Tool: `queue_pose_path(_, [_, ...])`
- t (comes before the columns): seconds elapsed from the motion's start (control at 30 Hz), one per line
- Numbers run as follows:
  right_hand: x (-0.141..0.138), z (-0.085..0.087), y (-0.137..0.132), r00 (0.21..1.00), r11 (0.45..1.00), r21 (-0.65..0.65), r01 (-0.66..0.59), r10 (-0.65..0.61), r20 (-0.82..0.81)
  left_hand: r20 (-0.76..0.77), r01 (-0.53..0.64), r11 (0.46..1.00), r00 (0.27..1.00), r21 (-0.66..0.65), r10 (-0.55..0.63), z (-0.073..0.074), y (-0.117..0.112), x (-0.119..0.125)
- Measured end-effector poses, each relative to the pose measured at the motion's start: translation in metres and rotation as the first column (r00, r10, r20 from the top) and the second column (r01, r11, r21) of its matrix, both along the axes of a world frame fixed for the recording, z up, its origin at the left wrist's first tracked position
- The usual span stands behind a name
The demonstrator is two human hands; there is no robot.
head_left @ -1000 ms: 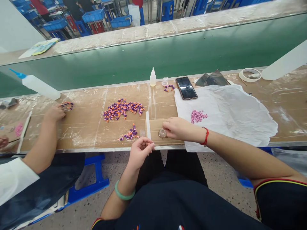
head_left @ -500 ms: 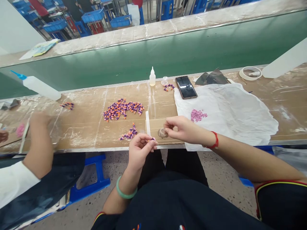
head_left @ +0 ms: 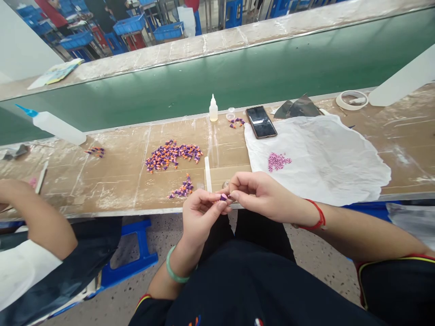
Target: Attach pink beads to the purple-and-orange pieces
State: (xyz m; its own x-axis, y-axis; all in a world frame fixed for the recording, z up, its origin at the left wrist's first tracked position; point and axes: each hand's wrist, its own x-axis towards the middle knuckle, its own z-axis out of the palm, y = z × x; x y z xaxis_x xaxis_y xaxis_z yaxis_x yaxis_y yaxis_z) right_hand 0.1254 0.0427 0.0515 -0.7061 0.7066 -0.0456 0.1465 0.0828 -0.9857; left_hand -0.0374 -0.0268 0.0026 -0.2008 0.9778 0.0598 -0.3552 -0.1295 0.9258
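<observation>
Between thumb and fingers, my left hand (head_left: 203, 212) pinches a small purple piece (head_left: 223, 197) above the table's front edge. My right hand (head_left: 260, 194) is closed in a pinch right beside that piece; whatever its fingertips hold is too small to make out. Behind the fingertips a small round dish (head_left: 225, 184) is mostly hidden. A white strip (head_left: 208, 174) lies just beyond my left hand. To the left are a small group of purple-and-pink pieces (head_left: 183, 188) and a larger pile of purple-and-orange pieces (head_left: 173, 155). Tiny pink bits (head_left: 278, 161) rest on a white cloth (head_left: 322, 158).
A small dropper bottle (head_left: 213, 111), a phone (head_left: 261, 122) and a tape roll (head_left: 352, 100) stand or lie along the back. A large blue-tipped bottle (head_left: 59, 127) leans at left. A co-worker's arm (head_left: 37, 213) reaches over the table's left end.
My right hand has moved from the round dish to the purple piece in my left hand. The co-worker's arm has shifted left.
</observation>
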Motion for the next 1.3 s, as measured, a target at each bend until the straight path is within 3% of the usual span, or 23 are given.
queue_pose_path(0.4, [0.000,0.001,0.000,0.999,0.993,0.121,-0.003,-0.001,0.034,-0.003,0.006,0.999,1.000,0.032,-0.006,-0.002,0.001,0.001])
queue_pose_path(0.63, [0.001,0.003,0.000,0.998,0.958,0.285,-0.020,0.003,0.062,0.002,0.020,0.999,1.000,0.030,-0.020,0.000,0.001,0.001])
queue_pose_path(1.0, [-0.001,-0.004,-0.004,0.996,0.810,0.585,-0.047,-0.004,0.085,0.014,0.036,0.999,0.999,-0.009,-0.036,0.000,0.002,-0.002])
queue_pose_path(1.3, [-0.005,-0.014,-0.005,0.999,0.698,0.715,-0.040,0.004,0.051,0.087,0.109,0.994,0.990,0.014,-0.110,-0.001,0.001,-0.008])
